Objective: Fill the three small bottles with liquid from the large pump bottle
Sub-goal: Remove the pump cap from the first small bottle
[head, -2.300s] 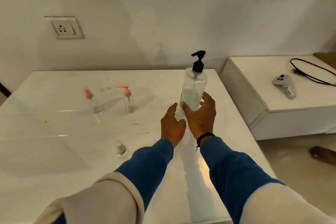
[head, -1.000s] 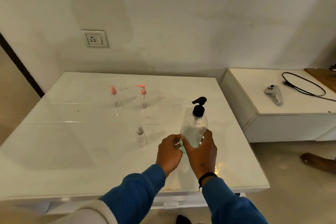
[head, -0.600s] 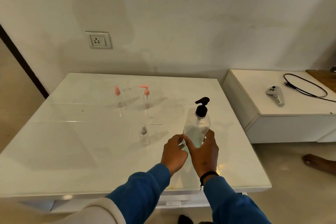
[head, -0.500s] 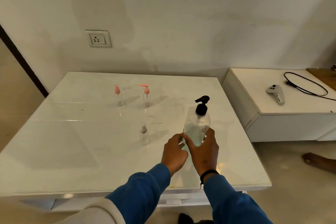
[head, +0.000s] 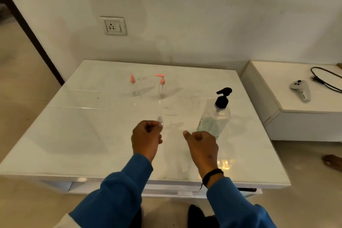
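On near half of table: left hand curled round small clear bottle, only its top showing above fingers. Right hand loosely curled, holding nothing, just beside large pump bottle, which stands upright, part full. Two pink-topped small bottles stand upright farther back, well apart from hands.

Risks: small bottles light, narrow, likely to tip if knocked; clear walls hard to see on glossy top; pump spout may miss narrow neck, causing spill.

Room: open surface left and ahead; right table edge near pump bottle.
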A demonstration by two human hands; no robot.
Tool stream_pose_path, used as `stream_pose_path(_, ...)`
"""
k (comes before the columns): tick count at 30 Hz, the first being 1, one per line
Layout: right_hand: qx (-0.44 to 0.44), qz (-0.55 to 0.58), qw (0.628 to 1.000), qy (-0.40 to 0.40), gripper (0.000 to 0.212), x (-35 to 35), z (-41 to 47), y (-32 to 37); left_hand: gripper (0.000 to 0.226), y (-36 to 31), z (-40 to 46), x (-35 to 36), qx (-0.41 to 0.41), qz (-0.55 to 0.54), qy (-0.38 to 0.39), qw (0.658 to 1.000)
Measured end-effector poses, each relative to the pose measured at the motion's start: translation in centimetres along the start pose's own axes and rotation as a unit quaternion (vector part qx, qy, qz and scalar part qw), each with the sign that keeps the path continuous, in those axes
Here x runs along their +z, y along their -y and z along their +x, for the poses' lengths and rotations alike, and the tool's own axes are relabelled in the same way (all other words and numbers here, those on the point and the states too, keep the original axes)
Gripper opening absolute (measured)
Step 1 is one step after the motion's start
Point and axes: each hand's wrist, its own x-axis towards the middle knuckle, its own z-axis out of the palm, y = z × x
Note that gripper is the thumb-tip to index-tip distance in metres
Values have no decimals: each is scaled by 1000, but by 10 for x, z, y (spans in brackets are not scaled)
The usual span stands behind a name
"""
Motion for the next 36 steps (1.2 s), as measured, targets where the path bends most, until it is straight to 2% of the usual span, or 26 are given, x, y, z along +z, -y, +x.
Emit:
stream_pose_path(2, -42, -1, 999, 6, 30, 11, -3, 14, 13, -1, 13, -13, 21, 21, -24, 999)
stream_pose_path(4, -83, -15, 996, 6, 30, 24, -3, 24, 30, 2, 27, -21, 35, 64, -21, 997)
stream_pose_path(8, -136, -61, 988, 28, 47, 54, 2, 33, 70, 13, 48, -22, 58, 163, 44, 984)
stream_pose_path(10, -158, -92, 982, 40, 53, 67, 5, 37, 80, 19, 55, -15, 61, 199, 81, 975)
stream_pose_path(12, -181, -116, 975, 49, 49, 76, 8, 41, 74, 25, 58, -9, 77, 229, 103, 965)
stream_pose_path(15, -200, -153, 965, 67, 36, 85, 15, 45, 38, 32, 62, -4, 118, 266, 104, 951)
stream_pose_path(17, -206, -169, 961, 74, 20, 89, 18, 44, 25, 33, 64, -3, 125, 283, 100, 946)
stream_pose_path(20, -211, -183, 957, 77, 12, 91, 21, 41, 20, 36, 68, -2, 137, 291, 89, 943)
stream_pose_path(26, -216, -190, 954, 79, 16, 93, 23, 37, 15, 41, 70, -1, 160, 319, 89, 930)
stream_pose_path(36, -207, -213, 951, 91, 27, 93, 24, 40, 9, 43, 67, 5, 171, 308, 70, 933)
